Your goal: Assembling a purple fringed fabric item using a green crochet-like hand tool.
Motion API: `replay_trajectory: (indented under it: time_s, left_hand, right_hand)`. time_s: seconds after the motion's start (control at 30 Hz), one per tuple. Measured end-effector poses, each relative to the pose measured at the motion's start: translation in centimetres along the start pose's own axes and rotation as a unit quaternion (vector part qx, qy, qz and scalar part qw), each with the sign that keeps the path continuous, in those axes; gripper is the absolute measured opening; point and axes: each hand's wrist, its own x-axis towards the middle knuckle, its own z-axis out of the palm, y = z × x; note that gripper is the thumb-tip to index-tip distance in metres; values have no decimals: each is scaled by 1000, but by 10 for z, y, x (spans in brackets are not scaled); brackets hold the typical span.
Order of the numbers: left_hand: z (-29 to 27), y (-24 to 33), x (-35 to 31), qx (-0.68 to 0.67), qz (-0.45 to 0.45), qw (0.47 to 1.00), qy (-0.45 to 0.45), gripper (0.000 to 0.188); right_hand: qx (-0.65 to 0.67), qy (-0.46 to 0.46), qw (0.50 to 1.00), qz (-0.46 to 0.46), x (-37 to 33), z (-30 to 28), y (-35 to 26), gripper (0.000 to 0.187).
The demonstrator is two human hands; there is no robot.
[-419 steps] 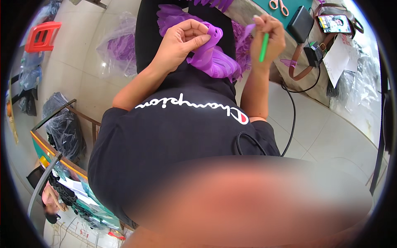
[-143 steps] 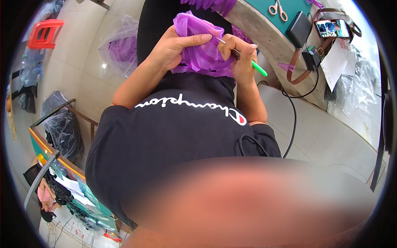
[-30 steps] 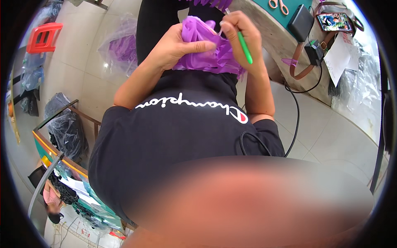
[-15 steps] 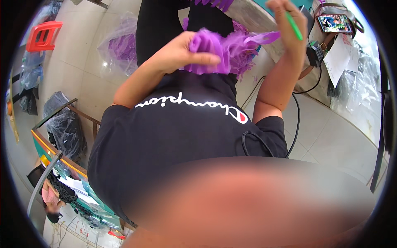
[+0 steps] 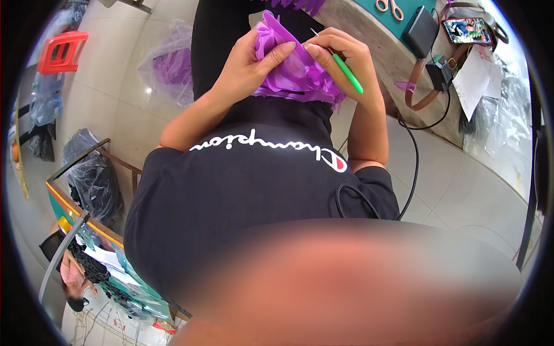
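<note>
The hands (image 5: 245, 66) (image 5: 353, 64) have the purple material (image 5: 288, 76) between them.

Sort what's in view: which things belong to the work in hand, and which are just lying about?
In hand:
purple material, in the left hand
green-handled tool, in the right hand

Seemingly just lying about:
scissors
phone
red stool

Bright, fairly even light fills the room; glare pales the clear plastic (image 5: 497, 130) at far right. The hands (image 5: 245, 66) look fairly sharp, while heavy blur covers the lower middle. Fisheye distortion bends the worktop (image 5: 372, 43); the corners are black.
</note>
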Motion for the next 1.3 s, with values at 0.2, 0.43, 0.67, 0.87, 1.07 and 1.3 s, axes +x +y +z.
replay_trajectory:
  time_s: [0.2,0.43,0.67,0.87,1.07,1.3]
  left_hand:
    - [0,1,1,29,27,999,19,15]
    - [-3,16,-2,76,106,985,112,14]
    - [-57,26,15,-292,56,930,215,12]
    - [-55,-8,10,-394,-71,908,127,18]
    - [-6,8,6,-175,-2,979,108,12]
    - [-8,4,2,-157,10,984,85,12]
  right_hand:
    - [-17,-7,1000,2,-1,-2,-9,6]
    - [-149,117,982,27,-6,-7,14,8]
    - [98,484,844,211,-54,-100,45,23]
    - [286,453,833,137,-29,-68,25,32]
    - [198,224,954,-26,-12,4,-6,73]
    - [41,76,988,-128,3,40,-17,58]
